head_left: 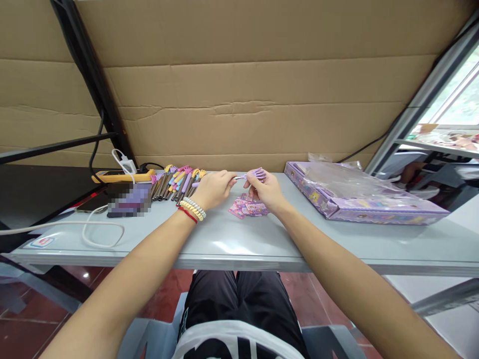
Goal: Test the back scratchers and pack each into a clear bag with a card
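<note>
Purple claw-headed stick (256, 174), just beyond the pink cards (247, 207): the left hand (213, 190) pinches its thin shaft, the right hand (268, 191) apparently its head; likely light, stiff, best held by the shaft.

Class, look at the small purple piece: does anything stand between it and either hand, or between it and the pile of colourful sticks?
Nothing visible separates the purple piece from the right hand or left hand; both appear to hold it. Towards the colourful sticks, the left hand itself is in the way.
</note>
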Motion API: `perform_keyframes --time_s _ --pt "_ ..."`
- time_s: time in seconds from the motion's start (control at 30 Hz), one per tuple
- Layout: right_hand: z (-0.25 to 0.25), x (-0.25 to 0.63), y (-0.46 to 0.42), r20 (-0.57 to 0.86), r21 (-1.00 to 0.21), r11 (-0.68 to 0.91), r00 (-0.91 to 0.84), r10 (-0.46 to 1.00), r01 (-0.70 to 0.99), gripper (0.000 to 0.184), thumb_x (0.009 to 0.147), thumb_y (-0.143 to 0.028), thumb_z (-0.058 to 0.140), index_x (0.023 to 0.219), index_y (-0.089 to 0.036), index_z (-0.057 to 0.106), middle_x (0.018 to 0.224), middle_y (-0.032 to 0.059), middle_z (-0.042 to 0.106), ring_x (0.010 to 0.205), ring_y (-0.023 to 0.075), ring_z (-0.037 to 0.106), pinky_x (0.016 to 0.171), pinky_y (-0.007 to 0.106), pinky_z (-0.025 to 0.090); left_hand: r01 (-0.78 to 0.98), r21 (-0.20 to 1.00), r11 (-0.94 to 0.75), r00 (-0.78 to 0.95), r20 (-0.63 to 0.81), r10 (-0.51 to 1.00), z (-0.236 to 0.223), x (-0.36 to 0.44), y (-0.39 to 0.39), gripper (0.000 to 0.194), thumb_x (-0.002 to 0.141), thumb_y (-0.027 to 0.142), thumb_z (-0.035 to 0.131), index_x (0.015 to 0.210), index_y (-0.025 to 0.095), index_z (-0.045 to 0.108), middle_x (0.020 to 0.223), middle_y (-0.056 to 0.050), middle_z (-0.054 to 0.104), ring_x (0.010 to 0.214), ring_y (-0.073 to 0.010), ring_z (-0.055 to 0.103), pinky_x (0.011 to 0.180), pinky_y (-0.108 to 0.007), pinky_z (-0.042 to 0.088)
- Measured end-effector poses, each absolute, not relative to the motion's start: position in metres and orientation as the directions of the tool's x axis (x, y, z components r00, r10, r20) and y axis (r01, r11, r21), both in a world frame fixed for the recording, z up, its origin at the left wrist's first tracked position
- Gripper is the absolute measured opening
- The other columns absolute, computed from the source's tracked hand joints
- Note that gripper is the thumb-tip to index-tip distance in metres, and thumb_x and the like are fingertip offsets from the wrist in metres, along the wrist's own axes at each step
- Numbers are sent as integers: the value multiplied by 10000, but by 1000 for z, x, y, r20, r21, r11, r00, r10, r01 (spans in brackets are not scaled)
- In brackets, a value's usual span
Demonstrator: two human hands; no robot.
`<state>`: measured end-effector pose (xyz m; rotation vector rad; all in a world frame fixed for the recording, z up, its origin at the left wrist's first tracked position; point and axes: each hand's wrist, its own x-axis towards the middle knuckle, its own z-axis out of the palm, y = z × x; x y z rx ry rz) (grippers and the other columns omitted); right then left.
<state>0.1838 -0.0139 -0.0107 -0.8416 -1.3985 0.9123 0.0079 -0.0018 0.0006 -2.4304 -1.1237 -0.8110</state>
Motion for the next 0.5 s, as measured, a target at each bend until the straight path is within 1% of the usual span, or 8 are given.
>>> perform_keyframes --time_s 0.07,0.17,0.23,0.27,0.33,0.37,0.43,0.5 --pt "-10 181 -14 427 -903 427 -2 904 -56 440 711 -581 671 712 -165 528 581 -7 601 348 61 467 326 205 321 773 -73 -631 530 621 577 -2 12 -3 318 974 316 333 1065 190 610 950 -57 681 840 -190 634 672 -305 391" --pt "-5 183 -10 430 -890 436 73 900 -132 464 700 -599 678 668 -163 521 547 1 599 340 64 469 305 193 307 803 -100 -588 523 593 613 0 12 -1 338 973 322 314 1021 191 621 912 -63 672 788 -201 620 642 -319 365" --pt "4 195 -7 413 -875 447 195 890 -185 449 701 -572 697 659 -165 512 517 -10 583 331 64 462 286 182 283 832 -103 -544 489 599 634 6 2 5 295 952 284 351 989 194 630 905 -71 668 816 -217 606 675 -340 356" --pt "10 204 -6 392 -865 455 283 876 -212 432 719 -551 693 661 -170 499 496 -25 564 323 62 449 279 176 271 852 -92 -515 449 632 632 9 -7 9 268 935 256 376 969 197 636 906 -75 667 865 -229 596 722 -359 354" --pt "23 229 -7 321 -826 495 495 807 -271 404 773 -508 666 658 -181 457 457 -67 502 309 49 411 273 156 234 908 -27 -418 304 731 611 16 -33 19 223 888 215 431 941 209 647 946 -87 662 950 -257 558 812 -406 325" --pt "29 243 -9 283 -802 517 571 770 -300 401 801 -486 647 650 -185 429 445 -81 473 301 41 381 275 150 217 929 12 -370 227 771 595 19 -48 24 218 872 207 444 935 218 653 966 -93 655 983 -268 535 844 -428 303" --pt "40 270 -15 243 -734 587 675 697 -342 386 872 -429 582 639 -185 395 435 -92 433 301 33 341 292 149 207 948 99 -304 95 822 561 23 -78 33 223 853 197 454 923 233 662 996 -93 637 1037 -283 492 884 -455 264" --pt "47 292 -22 191 -666 654 766 614 -358 391 934 -357 506 615 -180 365 423 -88 395 314 30 317 312 152 201 948 162 -275 11 845 535 24 -104 38 230 837 187 460 919 238 669 1026 -96 618 1067 -290 464 905 -469 241"
